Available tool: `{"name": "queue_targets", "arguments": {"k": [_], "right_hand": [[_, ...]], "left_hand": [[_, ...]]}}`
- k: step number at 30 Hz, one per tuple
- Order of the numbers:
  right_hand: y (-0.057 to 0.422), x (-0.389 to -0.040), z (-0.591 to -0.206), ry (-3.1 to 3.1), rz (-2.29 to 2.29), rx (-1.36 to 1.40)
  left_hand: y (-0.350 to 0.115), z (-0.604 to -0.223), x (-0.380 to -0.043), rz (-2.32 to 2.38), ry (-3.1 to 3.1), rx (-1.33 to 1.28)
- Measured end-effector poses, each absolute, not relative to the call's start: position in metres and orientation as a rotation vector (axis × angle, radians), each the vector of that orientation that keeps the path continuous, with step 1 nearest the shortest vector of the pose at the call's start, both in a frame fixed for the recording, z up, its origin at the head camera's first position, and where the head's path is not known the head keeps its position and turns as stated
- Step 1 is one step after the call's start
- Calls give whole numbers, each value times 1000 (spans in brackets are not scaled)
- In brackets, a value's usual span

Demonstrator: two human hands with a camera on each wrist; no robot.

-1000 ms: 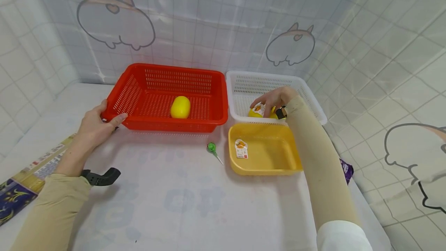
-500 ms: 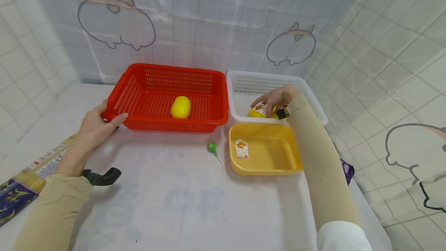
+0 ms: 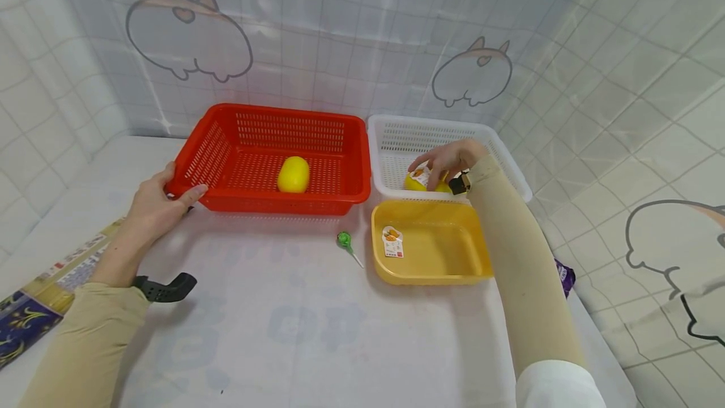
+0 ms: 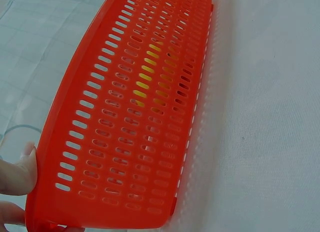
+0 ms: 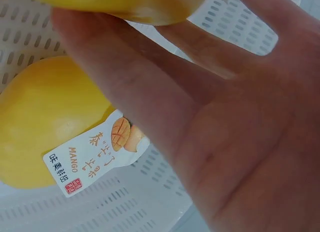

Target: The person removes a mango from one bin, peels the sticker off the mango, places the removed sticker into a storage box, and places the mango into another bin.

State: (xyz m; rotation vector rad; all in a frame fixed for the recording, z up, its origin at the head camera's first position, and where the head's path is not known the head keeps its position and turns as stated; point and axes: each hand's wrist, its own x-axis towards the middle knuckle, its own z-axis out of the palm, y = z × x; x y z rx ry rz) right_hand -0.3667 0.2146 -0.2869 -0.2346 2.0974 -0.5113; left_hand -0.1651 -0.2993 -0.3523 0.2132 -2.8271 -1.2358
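The left hand (image 3: 153, 203) gripped the near left corner of the red basket (image 3: 252, 172). A yellow fruit (image 3: 293, 175) lay inside it. A green lollipop (image 3: 344, 240) lay on the bench (image 3: 255, 326) before the basket's right end. Right of the red basket, the right hand (image 3: 449, 158) touched mangoes (image 5: 45, 111) inside the white basket (image 3: 393, 159); whether its grip was closed could not be determined.

Red, white and yellow

Red basket (image 3: 249, 172), white basket (image 3: 425, 136), amber tub (image 3: 436, 250); the fruit (image 5: 50, 117) is yellow, its label (image 5: 95, 159) white with orange, black and red print; green lollipop (image 3: 343, 240); beige sleeves (image 3: 521, 269); blue wrapper (image 3: 25, 326) with gold swirls; purple packet (image 3: 564, 277); pale wall (image 3: 317, 30) with a grey grid and outlined animals
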Motion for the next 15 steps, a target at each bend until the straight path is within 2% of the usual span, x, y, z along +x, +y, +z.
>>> {"name": "queue_targets", "arguments": {"k": [15], "right_hand": [[209,-362,-287,2192,-640,-226]], "left_hand": [[-300,-352,-164,-1235,-2827,206]]}}
